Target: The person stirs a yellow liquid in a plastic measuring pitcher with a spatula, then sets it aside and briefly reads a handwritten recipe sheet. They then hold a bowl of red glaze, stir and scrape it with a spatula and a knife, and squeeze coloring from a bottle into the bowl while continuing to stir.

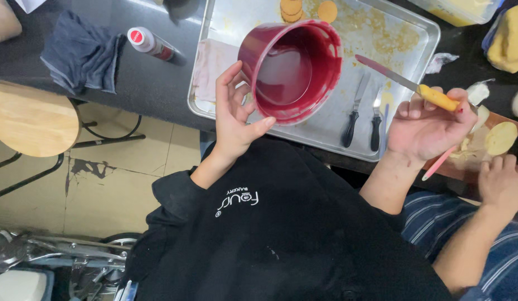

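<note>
The left hand [235, 114], fingers spread, grips the rim of a tilted round plastic tub smeared glossy red [292, 69]. At three o'clock, the right hand [426, 128] is closed around a yellow-handled, red-stained metal palette knife [407, 85].

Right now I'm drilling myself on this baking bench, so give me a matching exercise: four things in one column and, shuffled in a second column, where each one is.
Things:
1. red-stained tub
2. yellow-handled palette knife
3. two black-handled knives
4. red-capped bottle

Places:
A. lying on the metal tray
B. on the dark counter beside the grey cloth
C. tilted, held in the left hand
D. held in the right hand

Pairs: 1-C, 2-D, 3-A, 4-B
</note>
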Available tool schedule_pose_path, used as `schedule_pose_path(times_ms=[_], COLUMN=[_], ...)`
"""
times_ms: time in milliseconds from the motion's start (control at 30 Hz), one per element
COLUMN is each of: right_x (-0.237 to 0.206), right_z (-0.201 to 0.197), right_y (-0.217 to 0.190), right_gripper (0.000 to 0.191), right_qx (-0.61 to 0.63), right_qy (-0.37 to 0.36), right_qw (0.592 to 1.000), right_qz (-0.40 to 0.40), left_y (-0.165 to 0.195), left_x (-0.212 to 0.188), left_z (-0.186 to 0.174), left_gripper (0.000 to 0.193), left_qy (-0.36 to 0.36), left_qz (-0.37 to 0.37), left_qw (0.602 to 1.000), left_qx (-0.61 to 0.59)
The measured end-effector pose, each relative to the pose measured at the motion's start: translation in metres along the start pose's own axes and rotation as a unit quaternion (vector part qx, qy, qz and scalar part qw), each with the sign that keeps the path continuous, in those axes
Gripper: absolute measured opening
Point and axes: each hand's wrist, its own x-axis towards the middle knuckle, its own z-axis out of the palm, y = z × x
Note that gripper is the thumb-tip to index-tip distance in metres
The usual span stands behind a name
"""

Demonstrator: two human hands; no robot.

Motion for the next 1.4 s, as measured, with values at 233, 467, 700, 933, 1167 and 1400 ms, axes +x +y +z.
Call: schedule_pose_path(times_ms=[233,467,700,933,1167,1400], right_x=[0.003,0.012,0.013,0.014,0.009,0.009], right_z=[0.0,-0.009,-0.014,-0.002,-0.001,-0.023], right_y=[0.002,0.018,0.018,0.019,0.011,-0.012], right_gripper=[0.026,0.039,0.04,0.038,0.044,0.047], right_qx=[-0.015,-0.089,-0.136,-0.131,-0.145,-0.055], right_qy=[0.017,0.04,0.042,0.086,0.092,0.178], right_qw=[1.0,0.992,0.983,0.98,0.971,0.971], right_qz=[0.0,-0.077,-0.115,-0.122,-0.165,-0.148], left_y=[0.002,-0.024,-0.087,-0.097,-0.082,-0.053], left_x=[0.0,0.001,0.009,-0.016,0.016,0.056], left_z=[-0.004,-0.029,-0.083,-0.085,-0.032,-0.009], left_gripper=[0.102,0.098,0.072,0.077,0.113,0.107], left_qy=[0.027,0.068,0.182,0.031,-0.085,-0.173], left_qz=[0.03,-0.001,-0.263,-0.269,-0.163,-0.056], left_qw=[0.992,0.987,0.945,0.916,0.947,0.977], left_qx=[0.116,0.142,-0.075,-0.297,-0.262,-0.109])
